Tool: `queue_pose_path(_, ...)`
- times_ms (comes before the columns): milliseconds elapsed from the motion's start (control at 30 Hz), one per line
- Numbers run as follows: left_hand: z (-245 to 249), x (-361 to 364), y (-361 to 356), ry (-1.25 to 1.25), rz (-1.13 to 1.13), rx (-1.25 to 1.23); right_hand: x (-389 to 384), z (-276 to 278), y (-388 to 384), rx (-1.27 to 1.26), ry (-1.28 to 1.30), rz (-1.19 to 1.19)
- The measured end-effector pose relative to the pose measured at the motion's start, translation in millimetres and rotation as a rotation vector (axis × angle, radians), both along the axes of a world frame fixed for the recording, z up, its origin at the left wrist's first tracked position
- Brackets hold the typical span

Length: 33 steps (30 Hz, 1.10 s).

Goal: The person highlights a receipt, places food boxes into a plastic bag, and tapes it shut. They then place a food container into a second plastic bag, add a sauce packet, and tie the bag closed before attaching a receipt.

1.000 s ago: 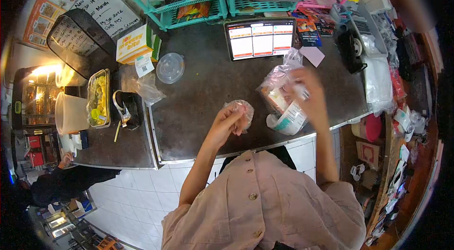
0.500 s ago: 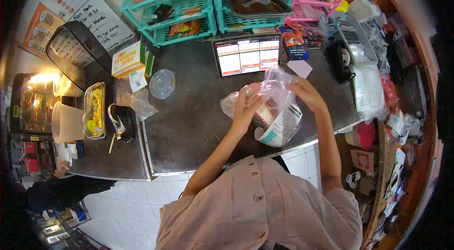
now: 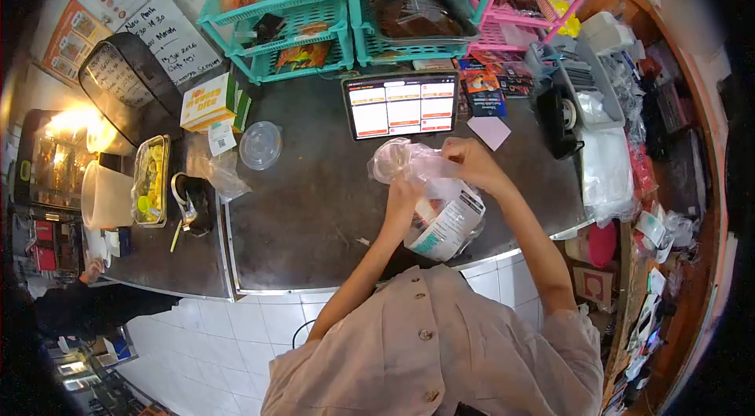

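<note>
A clear plastic bag (image 3: 429, 167) sits at the front of the dark counter, its gathered top between my two hands. Through its side shows a printed paper receipt (image 3: 450, 226), along with packed contents I cannot make out fully. My left hand (image 3: 405, 197) is closed on the bag's neck at the left. On the right, my right hand (image 3: 476, 164) pinches the other side of the bag's top, fingers bent together. Just behind the bag stands a lit tablet (image 3: 403, 107).
Teal racks (image 3: 275, 19) with food and a pink rack (image 3: 535, 3) line the back. A clear round lid (image 3: 260, 145) lies left, near a boxed package (image 3: 208, 101). Right are a tape dispenser (image 3: 557, 121) and plastic bags (image 3: 605, 172). Another person's hand (image 3: 93, 270) shows far left.
The bag's top has swung left and lower, its plastic now drawn out between my hands. My right hand has moved left, and my left hand has lowered. The view has shifted slightly.
</note>
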State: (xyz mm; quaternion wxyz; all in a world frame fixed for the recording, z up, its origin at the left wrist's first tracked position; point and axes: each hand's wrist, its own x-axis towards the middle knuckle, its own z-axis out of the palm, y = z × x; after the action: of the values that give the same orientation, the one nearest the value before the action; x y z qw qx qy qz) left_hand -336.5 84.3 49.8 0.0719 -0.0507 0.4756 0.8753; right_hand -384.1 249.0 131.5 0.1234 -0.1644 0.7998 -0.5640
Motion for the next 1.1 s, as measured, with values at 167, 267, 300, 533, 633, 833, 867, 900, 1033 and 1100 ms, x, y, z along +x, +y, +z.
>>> queue_pose_path(167, 31.8, 0.2, 7.5, 0.300, 0.032, -0.562, 0.3, -7.9, 4.1, -0.151, -0.110, 0.050)
queue_pose_path(267, 31.5, 0.8, 1.5, 0.324, 0.061, -0.525, 0.6, 1.6, 20.1, -0.187, -0.170, 0.085)
queue_pose_path(300, 28.0, 1.8, -2.3, 0.314, 0.079, -0.514, 1.1, 1.8, 24.8, -0.180, -0.160, 0.095)
queue_pose_path(533, 28.7, 24.9, -4.0, 0.048, -0.086, 0.021, -0.8, -9.7, 21.1, -0.102, -0.001, 0.269)
queue_pose_path(633, 64.6, 20.4, -9.1, 0.189, -0.246, -0.351, -15.9, -9.8, 18.7, -0.118, -0.157, 0.326)
queue_pose_path(833, 84.9, 27.3, 12.6, 0.160, 0.062, 0.165, -39.4, -4.3, 37.7, -0.097, -0.254, 0.713)
queue_pose_path(867, 73.7, 26.8, 8.5, 0.137, 0.022, 0.252, -41.0, 11.4, 53.8, -0.265, -0.310, 0.638)
queue_pose_path(900, 69.7, 30.4, 0.9, 0.096, 0.052, 0.202, -67.4, -8.3, 84.8, -0.284, -0.413, 0.520)
queue_pose_path(1033, 75.0, 38.7, -8.3, 0.089, 0.009, 0.492, -171.6, -64.0, 248.5, -0.371, -0.006, -0.605)
queue_pose_path(1100, 78.5, 49.5, -8.1, -0.019, 0.109, 0.479, -256.0, -123.9, 350.4, 0.105, 0.247, -0.895)
